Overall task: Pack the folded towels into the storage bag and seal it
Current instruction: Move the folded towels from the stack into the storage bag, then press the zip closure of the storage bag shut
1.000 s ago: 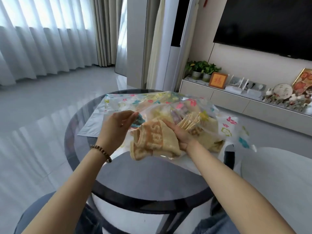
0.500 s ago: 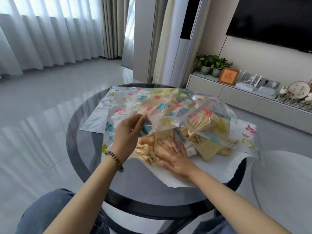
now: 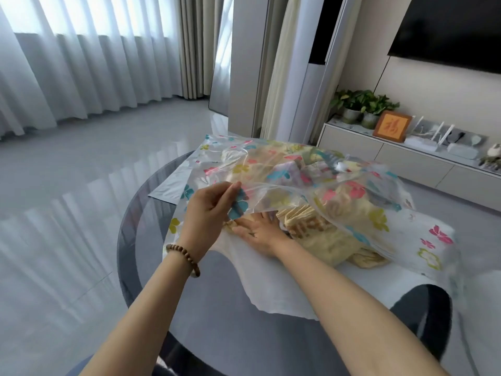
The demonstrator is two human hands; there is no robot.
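A clear storage bag printed with coloured flowers lies on the round dark glass table, its mouth facing me. My left hand pinches the upper flap of the mouth and holds it lifted. My right hand lies flat, palm down, inside the opening, its fingertips against a tan towel mostly hidden behind my left hand. Yellow and tan folded towels sit inside the bag to the right of that hand. More pale towels show through the plastic further back.
A grey flat plastic sheet lies under the bag at the table's far left. The bag's white lower flap hangs toward the table's near edge. A low white TV cabinet with plants and a frame stands behind the table.
The tan towel held up at the bag's mouth has been pushed down and inside. My right hand went from gripping it to lying flat in the opening. The view shifted closer and lower.
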